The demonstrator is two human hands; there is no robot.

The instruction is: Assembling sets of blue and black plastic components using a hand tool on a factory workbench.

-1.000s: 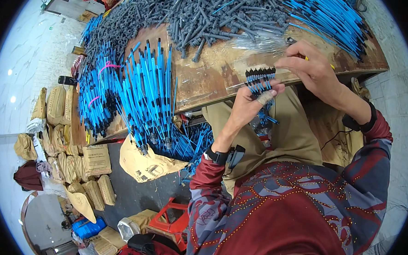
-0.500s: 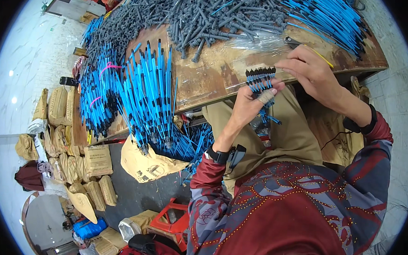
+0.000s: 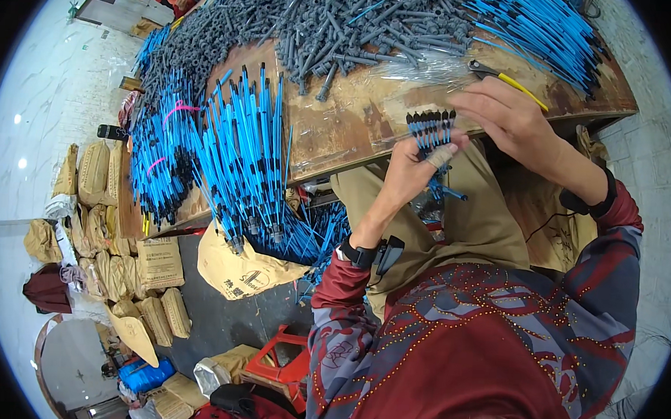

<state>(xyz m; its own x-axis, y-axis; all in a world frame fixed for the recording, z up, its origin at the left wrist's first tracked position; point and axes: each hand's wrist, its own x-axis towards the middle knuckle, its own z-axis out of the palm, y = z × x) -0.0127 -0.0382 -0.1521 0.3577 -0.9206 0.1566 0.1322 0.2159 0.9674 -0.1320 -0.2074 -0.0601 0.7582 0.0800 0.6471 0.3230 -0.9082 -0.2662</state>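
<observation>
Holding a small bunch of blue pens (image 3: 432, 139) upright, the left hand (image 3: 407, 171) has its fingers closed around the lower part of the bunch, with the thumb pressed on the front. The black tips of the pens stand in a row at the top. The bunch is above the near edge of the wooden table (image 3: 340, 126), at about 1 o'clock from the centre of the view, and over the person's lap.

The right hand (image 3: 511, 120) is at 3 o'clock from the bunch, just beside it. Its fingers are bent toward the black tips and seem to touch them, but I cannot tell whether they pinch a pen or only rest there. A thin clear plastic bag (image 3: 426, 66) lies on the table at 12 o'clock from the hands, and a tool with yellow handle (image 3: 509, 78) lies just behind the right hand.

At 9 o'clock from the hands, a large fan of blue pens (image 3: 247, 152) lies over the table edge, some hanging down. Further at 9 o'clock more bundles (image 3: 164, 155) are tied with pink bands. At 11 to 12 o'clock a wide heap of grey parts (image 3: 323, 19) covers the far table. At 1 o'clock lies another pile of blue tubes (image 3: 542, 27). Brown paper sacks (image 3: 94, 174) stand on the floor at the left, well apart.
</observation>
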